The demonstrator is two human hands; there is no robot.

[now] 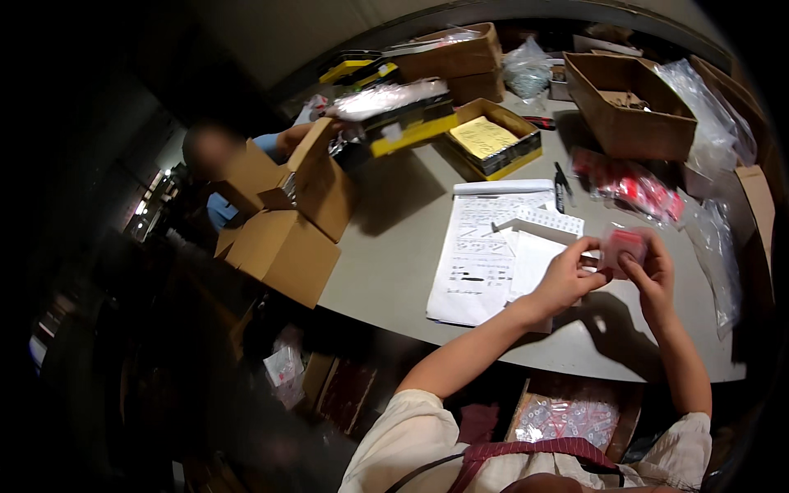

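Observation:
Over the right side of the table, a small clear plastic bag with red contents is held up between my two hands. My right hand is closed on it, the thumb pressed across its front. Fingers curled, my left hand pinches at the bag's left edge. What exactly the red contents are is too small to tell. Below and left of my hands lie a notepad with handwriting, loose white paper and a sheet of small printed labels.
Several red-filled plastic bags lie beyond my hands, near black markers. Behind stand an open brown box and a black-and-yellow box. Across the table, a person holds another black-and-yellow box above cardboard cartons. A drawer of small bags sits below.

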